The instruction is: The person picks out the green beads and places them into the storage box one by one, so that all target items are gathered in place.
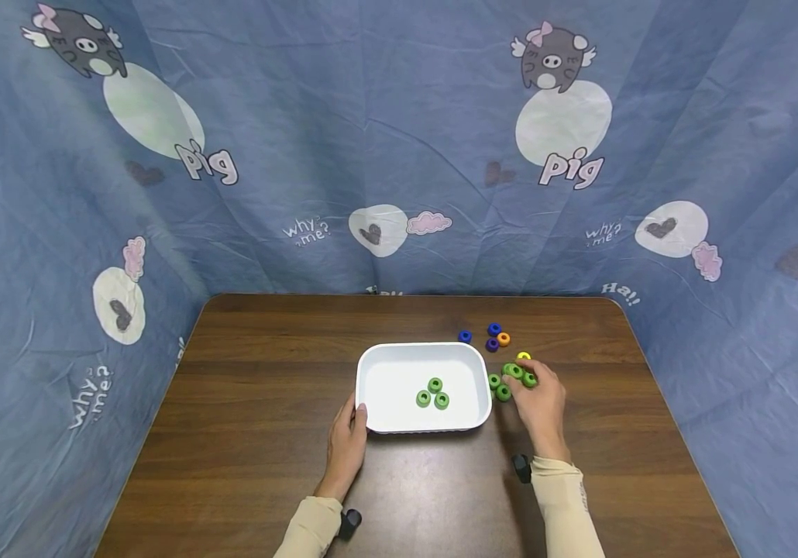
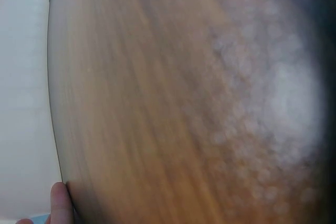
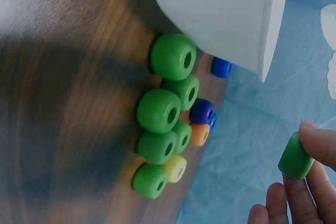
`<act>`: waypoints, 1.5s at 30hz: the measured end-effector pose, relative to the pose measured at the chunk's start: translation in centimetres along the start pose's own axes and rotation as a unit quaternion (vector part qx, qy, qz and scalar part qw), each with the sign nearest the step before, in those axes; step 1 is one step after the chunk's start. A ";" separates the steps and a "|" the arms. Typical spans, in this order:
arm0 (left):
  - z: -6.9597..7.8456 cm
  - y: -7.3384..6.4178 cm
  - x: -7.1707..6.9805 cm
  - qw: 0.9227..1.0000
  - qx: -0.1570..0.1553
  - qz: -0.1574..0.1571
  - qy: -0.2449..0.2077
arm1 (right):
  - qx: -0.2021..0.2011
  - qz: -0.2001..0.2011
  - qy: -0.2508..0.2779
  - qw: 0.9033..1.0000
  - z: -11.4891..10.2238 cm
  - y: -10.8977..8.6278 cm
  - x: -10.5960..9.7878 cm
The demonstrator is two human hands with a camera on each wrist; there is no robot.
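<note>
A white tray (image 1: 393, 370) lies on the table, with three green beads (image 1: 435, 384) on its floor. My left hand (image 1: 347, 443) holds the tray by its near left corner; in the left wrist view a fingertip (image 2: 61, 203) rests against the tray's wall. To the right of the tray, my right hand (image 1: 541, 403) pinches a green bead (image 3: 296, 157) between thumb and fingers, raised above the table. Several more green beads (image 3: 172, 57) lie bunched beneath that hand, close to the tray's right side.
Beyond the green ones lie a yellow bead (image 1: 523, 356), an orange bead (image 1: 503, 339), a purple bead (image 1: 493, 344) and two blue beads (image 1: 465, 336). The brown wooden table (image 1: 252, 387) meets a blue printed cloth (image 1: 266, 155) at its back and sides.
</note>
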State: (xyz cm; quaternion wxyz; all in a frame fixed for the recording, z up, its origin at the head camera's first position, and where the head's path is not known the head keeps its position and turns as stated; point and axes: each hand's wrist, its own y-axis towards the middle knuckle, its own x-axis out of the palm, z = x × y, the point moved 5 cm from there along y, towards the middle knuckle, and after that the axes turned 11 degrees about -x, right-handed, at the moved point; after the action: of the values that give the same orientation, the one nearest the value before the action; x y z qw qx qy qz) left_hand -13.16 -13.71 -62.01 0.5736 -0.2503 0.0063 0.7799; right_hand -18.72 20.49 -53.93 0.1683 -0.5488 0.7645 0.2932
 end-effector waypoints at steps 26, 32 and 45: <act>0.0 0.0 -0.1 1.000 -0.005 0.003 0.002 | -0.075 -0.064 -0.005 0.995 -3.8 -0.7 4.2; 0.0 0.0 -0.1 1.000 -0.009 0.004 0.000 | -0.078 -0.082 -0.015 0.993 -3.9 -0.9 5.5; -0.1 0.0 0.0 1.000 -0.010 0.003 0.009 | -0.112 -0.091 -0.023 0.989 -4.5 -1.2 7.6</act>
State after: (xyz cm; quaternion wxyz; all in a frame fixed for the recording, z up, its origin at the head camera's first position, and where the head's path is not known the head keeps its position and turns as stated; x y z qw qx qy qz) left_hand -13.09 -13.75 -62.08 0.5684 -0.2631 0.0044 0.7796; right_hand -19.86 11.73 -55.19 0.1496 -0.6245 0.6697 0.3731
